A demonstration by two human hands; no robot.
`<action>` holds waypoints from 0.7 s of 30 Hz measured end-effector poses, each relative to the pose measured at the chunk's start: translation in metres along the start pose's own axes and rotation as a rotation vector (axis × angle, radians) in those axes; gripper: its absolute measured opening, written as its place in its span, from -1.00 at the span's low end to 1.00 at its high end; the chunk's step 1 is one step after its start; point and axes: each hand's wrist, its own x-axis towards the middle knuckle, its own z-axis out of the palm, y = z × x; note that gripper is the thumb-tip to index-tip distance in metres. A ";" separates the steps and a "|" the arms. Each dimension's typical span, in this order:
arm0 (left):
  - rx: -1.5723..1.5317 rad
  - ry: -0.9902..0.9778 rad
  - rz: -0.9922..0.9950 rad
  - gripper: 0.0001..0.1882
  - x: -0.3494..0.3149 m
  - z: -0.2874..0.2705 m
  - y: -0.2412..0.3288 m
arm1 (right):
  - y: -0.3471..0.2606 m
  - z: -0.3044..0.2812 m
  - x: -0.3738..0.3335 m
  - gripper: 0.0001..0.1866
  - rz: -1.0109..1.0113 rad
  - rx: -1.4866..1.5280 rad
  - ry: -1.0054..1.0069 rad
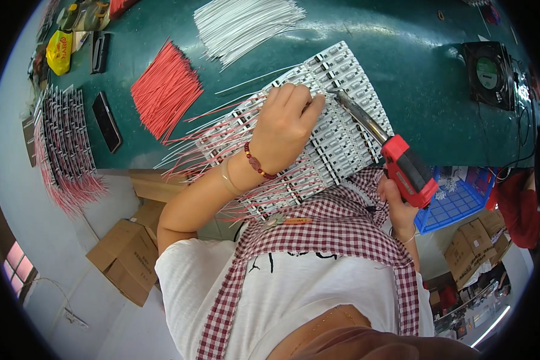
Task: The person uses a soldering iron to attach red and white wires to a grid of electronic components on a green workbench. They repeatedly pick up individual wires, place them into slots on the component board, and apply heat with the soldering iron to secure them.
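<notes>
A panel of small white circuit boards [357, 90] lies slanted at the table's near edge, with rows of small dark parts. Red and white wires [207, 141] stick out from its left half. My left hand [288, 123] rests over the panel's middle, fingers pinched together; whatever they hold is hidden beneath them. In my right hand [399, 207] is a red and black soldering gun [408, 171]. Its metal barrel slants up and left, and the dark tip sits at the panel, close beside my left thumb and fingers. The exact contact point is too small to tell.
On the green table [426, 66] lie a bundle of red wires [167, 90], a bundle of white wires [243, 27] and a phone [107, 122]. Wired panels [66, 138] hang over the left edge. A small fan [488, 75] stands right; a blue basket [456, 201] sits below.
</notes>
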 end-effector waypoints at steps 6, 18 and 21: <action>0.026 -0.016 -0.021 -0.69 0.001 0.001 0.001 | 0.015 -0.013 -0.007 -0.84 0.023 -0.107 -0.056; 0.077 0.002 -0.007 -0.72 0.002 0.004 0.001 | 0.020 -0.013 -0.004 -0.72 -0.137 -0.140 -0.101; 0.093 -0.007 -0.014 -0.73 0.003 0.003 0.002 | 0.017 -0.010 -0.008 -0.70 -0.089 -0.089 -0.045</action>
